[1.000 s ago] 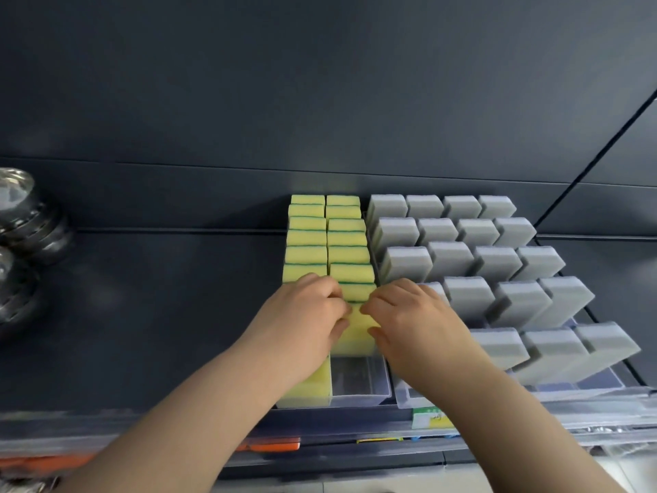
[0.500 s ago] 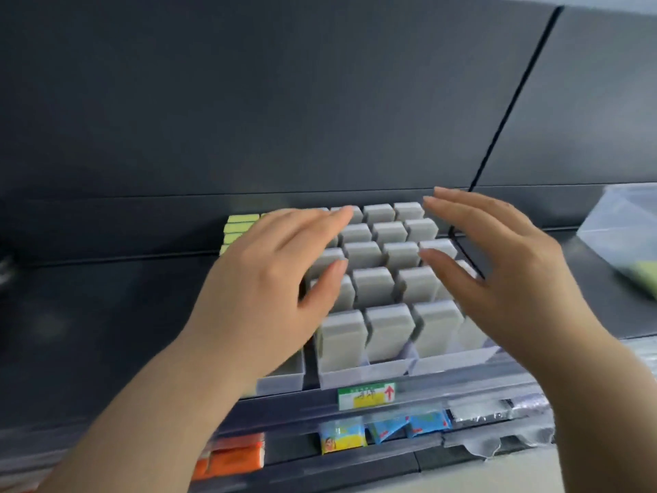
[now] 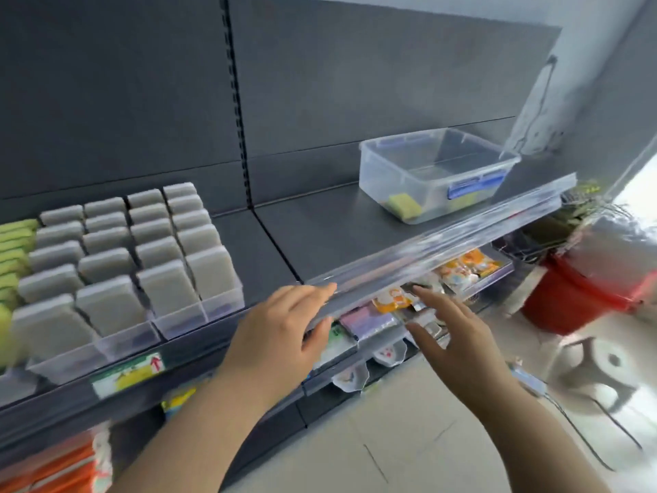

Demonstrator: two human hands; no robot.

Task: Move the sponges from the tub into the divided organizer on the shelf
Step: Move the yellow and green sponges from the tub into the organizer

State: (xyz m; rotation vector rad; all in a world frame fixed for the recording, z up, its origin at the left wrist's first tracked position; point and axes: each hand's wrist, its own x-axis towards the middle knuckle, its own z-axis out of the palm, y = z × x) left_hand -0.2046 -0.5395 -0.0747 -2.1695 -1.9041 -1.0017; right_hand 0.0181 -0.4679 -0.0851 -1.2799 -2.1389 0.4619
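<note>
While both hands hover at the near edge of the shelf (image 3: 320, 236), the task appears mostly done. The divided organizer (image 3: 185, 316) stands at the left, its lanes packed with upright grey sponges (image 3: 106, 265). A lane of yellow-green sponges (image 3: 14, 243) sits at the far left, cut off by the frame edge. The clear tub (image 3: 401, 172) rests well apart to the right and farther back on the same shelf. One yellow sponge (image 3: 405, 205) lies in its near left corner. A second yellowish shape (image 3: 462, 202) shows behind the blue label, too blurred to identify with certainty. The left hand (image 3: 281, 332) is open and empty, fingers extended over the clear front rail (image 3: 444, 243). The right hand (image 3: 458, 336) is likewise open and empty, fingers spread, lower and in front of the rail. Remaining work, by this evidence, is to fetch the last one or two sponges and seat them in the yellow lane. Whether that lane has room cannot be told. The rail and the tub's wall are the only barriers to the reach. Below hang coloured packets (image 3: 391, 300), and a red bucket (image 3: 569, 300) and a grey stool (image 3: 597, 368) stand on the floor at right.
</note>
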